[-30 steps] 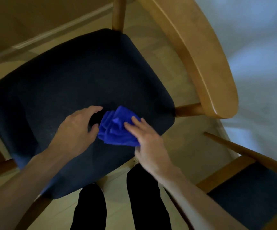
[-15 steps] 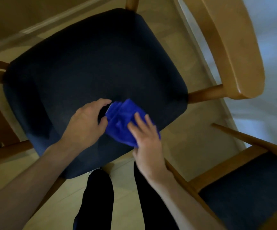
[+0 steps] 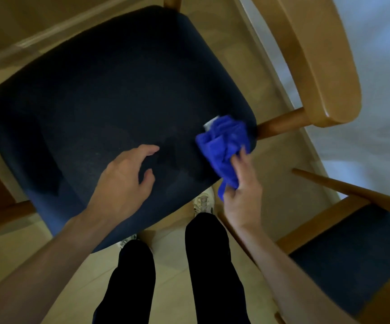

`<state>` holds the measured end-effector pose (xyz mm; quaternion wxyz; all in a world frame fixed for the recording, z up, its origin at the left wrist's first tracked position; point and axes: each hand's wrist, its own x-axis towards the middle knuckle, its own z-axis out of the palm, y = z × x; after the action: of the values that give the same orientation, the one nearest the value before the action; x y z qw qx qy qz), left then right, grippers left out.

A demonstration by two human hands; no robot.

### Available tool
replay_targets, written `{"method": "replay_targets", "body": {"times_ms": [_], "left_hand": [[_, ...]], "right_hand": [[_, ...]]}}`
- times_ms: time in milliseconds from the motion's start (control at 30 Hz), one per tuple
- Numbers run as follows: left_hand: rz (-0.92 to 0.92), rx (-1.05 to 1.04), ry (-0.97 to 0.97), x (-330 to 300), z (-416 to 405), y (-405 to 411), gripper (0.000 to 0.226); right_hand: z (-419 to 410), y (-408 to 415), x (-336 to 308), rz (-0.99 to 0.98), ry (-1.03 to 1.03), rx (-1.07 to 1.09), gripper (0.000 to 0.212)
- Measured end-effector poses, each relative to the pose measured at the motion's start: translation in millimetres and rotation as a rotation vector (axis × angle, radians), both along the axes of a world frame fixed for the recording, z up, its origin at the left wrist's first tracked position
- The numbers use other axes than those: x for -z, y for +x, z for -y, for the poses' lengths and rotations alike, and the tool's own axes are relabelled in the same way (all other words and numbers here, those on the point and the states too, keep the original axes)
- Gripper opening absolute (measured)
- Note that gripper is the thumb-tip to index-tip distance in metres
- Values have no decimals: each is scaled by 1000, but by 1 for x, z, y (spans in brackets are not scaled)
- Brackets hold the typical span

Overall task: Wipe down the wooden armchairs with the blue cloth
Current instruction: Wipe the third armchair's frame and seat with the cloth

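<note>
Right hand (image 3: 240, 192) has the bunched blue cloth (image 3: 224, 146) pinched, right at the dark seat cushion (image 3: 107, 101) front-right corner, long axis running toward the wooden armrest (image 3: 315, 54). Left hand (image 3: 123, 181) is spread loose and empty over the cushion's front edge.

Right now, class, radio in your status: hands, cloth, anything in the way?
Right hand gripping blue cloth at the seat corner. Left hand open over seat. Wooden armrest beside cloth; nothing blocking.

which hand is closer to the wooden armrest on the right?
Right. The right hand, gripping the blue cloth, sits just below-left of the armrest. The left hand hovers over the seat cushion, farther left.
</note>
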<state>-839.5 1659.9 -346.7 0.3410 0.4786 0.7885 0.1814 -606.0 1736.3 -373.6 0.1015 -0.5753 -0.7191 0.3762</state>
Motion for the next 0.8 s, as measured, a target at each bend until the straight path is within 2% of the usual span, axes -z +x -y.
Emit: {"method": "replay_targets", "body": {"times_ms": [100, 200, 267, 367, 433, 500, 567, 667, 733, 800], "left_hand": [[25, 63, -7, 1, -1, 5, 52], [62, 125, 15, 1, -5, 11, 64], [64, 103, 50, 2, -9, 13, 67], [55, 55, 72, 3, -14, 13, 65], [57, 48, 71, 2, -14, 12, 64], [55, 43, 72, 1, -10, 12, 64], [52, 22, 77, 1, -4, 10, 62], [50, -14, 53, 3, 7, 9, 60], [37, -36, 41, 5, 15, 6, 59], [24, -61, 39, 5, 22, 1, 59]], "right_hand": [[42, -5, -7, -138, -83, -169, 74], [28, -7, -19, -268, -109, -41, 70], [-4, -2, -22, -254, 13, 36, 69], [-56, 8, -16, -79, 154, 14, 65], [-63, 5, -4, 87, 102, -53, 69], [-50, -5, 4, 132, 64, -28, 70], [-24, -16, 4, 105, 59, -29, 73], [36, -29, -3, 80, 29, -248, 79], [65, -36, -10, -22, -100, -360, 75], [64, -40, -19, -144, -239, -293, 69]]}}
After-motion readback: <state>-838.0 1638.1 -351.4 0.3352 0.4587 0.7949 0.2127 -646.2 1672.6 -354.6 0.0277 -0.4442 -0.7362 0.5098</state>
